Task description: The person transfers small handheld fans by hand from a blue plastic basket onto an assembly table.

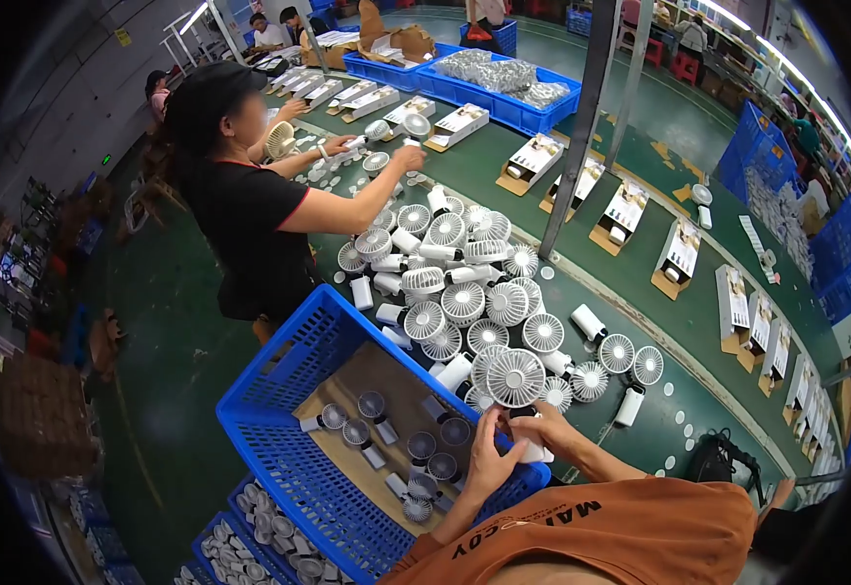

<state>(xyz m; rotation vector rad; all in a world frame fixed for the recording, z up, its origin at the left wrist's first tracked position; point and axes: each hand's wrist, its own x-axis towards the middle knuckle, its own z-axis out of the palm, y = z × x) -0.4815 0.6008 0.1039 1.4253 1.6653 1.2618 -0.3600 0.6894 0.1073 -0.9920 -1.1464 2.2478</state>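
Observation:
Both my hands are closed on one white handheld fan (pixel 517 378), held low in front of me with its round grille up. My left hand (pixel 490 458) grips the handle from the left, partly over the blue crate. From the right, my right hand (pixel 558 433) wraps the handle, and its fingers hide part of it. Just beyond the held fan, a heap of similar white fans (pixel 462 303) covers the green bench (pixel 684 390). Several fans (pixel 356 432) lie on cardboard inside the tilted blue crate (pixel 294 487) at my left.
A person in black (pixel 250 185) handles fans across at the left. Open white boxes (pixel 623 210) line the belt beyond a metal post (pixel 581 127). A black bag (pixel 723 458) sits at right; crates of fans (pixel 279 526) stand at lower left.

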